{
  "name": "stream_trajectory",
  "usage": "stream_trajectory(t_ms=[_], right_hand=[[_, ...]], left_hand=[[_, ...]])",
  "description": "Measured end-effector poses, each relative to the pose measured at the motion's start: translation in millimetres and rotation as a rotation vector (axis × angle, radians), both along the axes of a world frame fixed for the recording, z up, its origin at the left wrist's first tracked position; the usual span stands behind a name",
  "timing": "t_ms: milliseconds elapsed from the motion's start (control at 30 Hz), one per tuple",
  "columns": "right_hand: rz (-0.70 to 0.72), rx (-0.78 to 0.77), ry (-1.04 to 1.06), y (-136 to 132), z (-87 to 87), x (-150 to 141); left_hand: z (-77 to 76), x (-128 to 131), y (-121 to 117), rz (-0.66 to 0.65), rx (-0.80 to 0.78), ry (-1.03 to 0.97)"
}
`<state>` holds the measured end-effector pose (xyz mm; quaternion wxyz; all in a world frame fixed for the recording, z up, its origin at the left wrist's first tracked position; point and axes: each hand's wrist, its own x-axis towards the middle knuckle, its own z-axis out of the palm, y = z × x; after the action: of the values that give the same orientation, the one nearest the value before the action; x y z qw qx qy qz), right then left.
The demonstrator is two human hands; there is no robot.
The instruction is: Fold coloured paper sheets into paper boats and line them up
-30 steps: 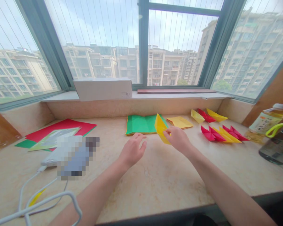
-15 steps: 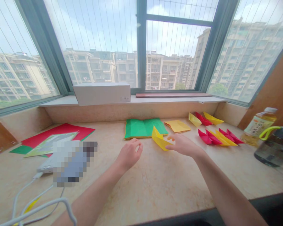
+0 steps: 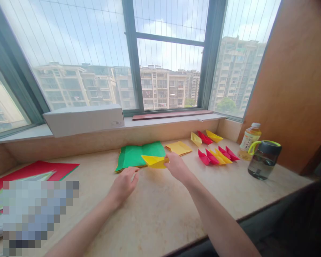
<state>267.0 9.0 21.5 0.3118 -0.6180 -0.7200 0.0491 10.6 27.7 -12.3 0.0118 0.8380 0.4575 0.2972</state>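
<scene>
A yellow folded paper boat (image 3: 154, 162) is pinched at its right end by my right hand (image 3: 176, 167). It sits just in front of a green paper sheet (image 3: 140, 154) that shows fold creases and a yellow layer beneath. My left hand (image 3: 125, 184) rests by the front edge of the green paper, its fingers loosely bent, the thumb apart, with nothing in them. Just behind my right hand lies a folded yellow-orange paper (image 3: 179, 147). Several finished boats, among them a red boat (image 3: 204, 137) and a yellow boat (image 3: 214, 136), stand in two rows to the right.
A drink bottle (image 3: 250, 141) and a dark water bottle (image 3: 264, 160) with a lime loop stand at the right. Red paper (image 3: 50, 168) lies at the left beside a blurred-out area. A white box (image 3: 85, 119) is on the sill.
My right hand has closed on the boat's right end, and the boat now lies more level. The view has turned right, so things appear farther left.
</scene>
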Motion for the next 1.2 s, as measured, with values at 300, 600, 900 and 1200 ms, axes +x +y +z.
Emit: stream_trajectory(t_ms=[300,600,900,1200], right_hand=[[-0.352,0.074,0.028,21.6,-4.8,44.9],[-0.501,-0.002,-0.051,44.4,-16.1,73.9],[-0.529,-0.122,-0.181,80.9,-13.9,127.6],[-0.545,-0.201,-0.261,103.8,-34.4,122.1]], left_hand=[[8.3,123.9,65.9,-0.054,-0.085,0.330],[-11.6,199.3,88.4,-0.227,-0.142,0.394],[-13.6,163.1,95.4,-0.324,-0.173,0.391],[-11.0,124.8,88.1,-0.344,-0.186,0.413]])
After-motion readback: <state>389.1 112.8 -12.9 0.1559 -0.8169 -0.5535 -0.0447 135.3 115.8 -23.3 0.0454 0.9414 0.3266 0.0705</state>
